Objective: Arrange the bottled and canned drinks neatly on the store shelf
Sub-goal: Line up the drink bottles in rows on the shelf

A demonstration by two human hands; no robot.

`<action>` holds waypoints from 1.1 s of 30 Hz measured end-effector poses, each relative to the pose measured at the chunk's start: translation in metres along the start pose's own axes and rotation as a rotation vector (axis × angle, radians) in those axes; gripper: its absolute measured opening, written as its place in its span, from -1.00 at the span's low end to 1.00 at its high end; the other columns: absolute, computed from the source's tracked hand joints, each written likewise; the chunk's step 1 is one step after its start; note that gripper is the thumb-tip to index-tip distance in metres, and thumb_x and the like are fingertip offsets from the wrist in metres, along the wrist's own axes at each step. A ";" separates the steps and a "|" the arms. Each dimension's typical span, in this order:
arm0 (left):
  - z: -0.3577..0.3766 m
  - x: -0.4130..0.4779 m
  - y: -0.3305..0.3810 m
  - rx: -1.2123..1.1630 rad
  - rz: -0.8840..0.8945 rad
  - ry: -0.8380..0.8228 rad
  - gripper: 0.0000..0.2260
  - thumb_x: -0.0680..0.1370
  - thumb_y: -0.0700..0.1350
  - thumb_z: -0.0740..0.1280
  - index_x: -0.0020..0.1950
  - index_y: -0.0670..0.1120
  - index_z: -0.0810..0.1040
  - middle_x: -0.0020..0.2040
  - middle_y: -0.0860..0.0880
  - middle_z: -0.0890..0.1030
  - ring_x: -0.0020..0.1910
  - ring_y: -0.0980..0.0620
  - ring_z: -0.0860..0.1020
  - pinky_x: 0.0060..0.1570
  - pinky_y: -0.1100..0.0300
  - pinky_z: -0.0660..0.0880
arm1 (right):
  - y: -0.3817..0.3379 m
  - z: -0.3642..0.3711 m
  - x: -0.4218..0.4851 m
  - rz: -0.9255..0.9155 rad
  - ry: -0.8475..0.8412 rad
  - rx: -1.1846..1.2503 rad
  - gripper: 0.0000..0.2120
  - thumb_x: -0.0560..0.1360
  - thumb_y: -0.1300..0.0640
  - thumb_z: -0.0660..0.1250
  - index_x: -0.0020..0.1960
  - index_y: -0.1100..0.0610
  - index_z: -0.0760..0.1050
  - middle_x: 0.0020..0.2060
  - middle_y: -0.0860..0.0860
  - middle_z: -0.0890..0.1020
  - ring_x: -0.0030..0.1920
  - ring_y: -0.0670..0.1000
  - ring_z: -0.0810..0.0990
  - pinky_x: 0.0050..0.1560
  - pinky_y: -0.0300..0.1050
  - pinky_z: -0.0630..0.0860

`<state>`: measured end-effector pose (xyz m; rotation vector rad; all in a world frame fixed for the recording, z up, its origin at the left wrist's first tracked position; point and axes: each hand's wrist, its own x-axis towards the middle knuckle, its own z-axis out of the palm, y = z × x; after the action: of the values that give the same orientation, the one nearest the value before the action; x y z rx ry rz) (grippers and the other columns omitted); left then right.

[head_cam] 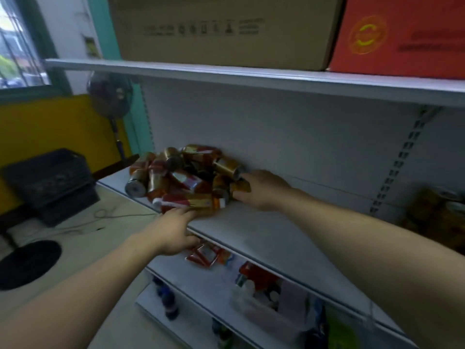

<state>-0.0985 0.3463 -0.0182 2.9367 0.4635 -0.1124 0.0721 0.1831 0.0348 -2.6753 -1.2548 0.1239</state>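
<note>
A jumbled heap of gold and red drink cans lies on its sides at the left end of the white shelf. My right hand is closed around a gold can at the heap's right edge. My left hand reaches up from below the shelf's front edge, with its fingertips on a lying red and gold can at the front of the heap. The image is blurred, so the left hand's grip is unclear.
Gold cans stand at the shelf's far right. Above it, a brown carton and a red carton sit on the upper shelf. Lower shelves hold red packs and bottles. A fan and black crates stand at left.
</note>
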 end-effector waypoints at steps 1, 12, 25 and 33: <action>0.001 0.001 -0.012 -0.008 -0.025 0.004 -0.32 0.46 0.18 0.33 0.52 0.04 0.18 0.50 -0.01 0.23 0.43 -0.05 0.26 0.37 0.05 0.30 | -0.009 0.005 0.011 -0.025 -0.005 -0.013 -0.44 0.46 -0.34 0.19 0.32 -0.02 0.39 0.26 0.08 0.49 0.15 0.12 0.52 -0.03 -0.04 0.47; -0.010 0.079 -0.114 -0.443 -0.385 0.156 -0.47 0.51 0.16 0.29 0.41 -0.05 0.35 0.26 -0.06 0.49 0.16 -0.09 0.51 0.13 0.08 0.45 | -0.042 0.091 0.116 -0.161 -0.169 -0.056 -0.29 0.44 -0.29 0.29 0.45 0.02 0.19 0.35 0.07 0.34 0.36 0.12 0.29 0.26 0.09 0.39; 0.019 0.149 -0.168 -0.644 -0.518 0.076 -0.34 0.46 0.19 0.36 0.43 -0.07 0.22 0.26 -0.14 0.50 0.16 -0.15 0.51 0.10 0.05 0.47 | -0.030 0.108 0.112 -0.132 -0.121 -0.052 -0.16 0.42 -0.20 0.39 0.55 0.00 0.07 0.49 -0.02 0.22 0.49 -0.02 0.09 0.41 -0.12 0.16; 0.016 0.128 -0.186 -0.691 -0.350 0.186 -0.37 0.39 0.12 0.40 0.38 -0.02 0.27 0.18 -0.15 0.50 0.03 -0.16 0.55 0.01 -0.02 0.57 | -0.054 0.094 0.088 0.084 -0.066 0.094 -0.16 0.35 -0.19 0.47 0.51 -0.09 0.17 0.45 -0.06 0.32 0.36 0.00 0.38 0.25 -0.16 0.34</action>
<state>-0.0359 0.5564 -0.0753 2.1775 0.8420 0.2348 0.0733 0.2964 -0.0465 -2.6631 -1.1256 0.2779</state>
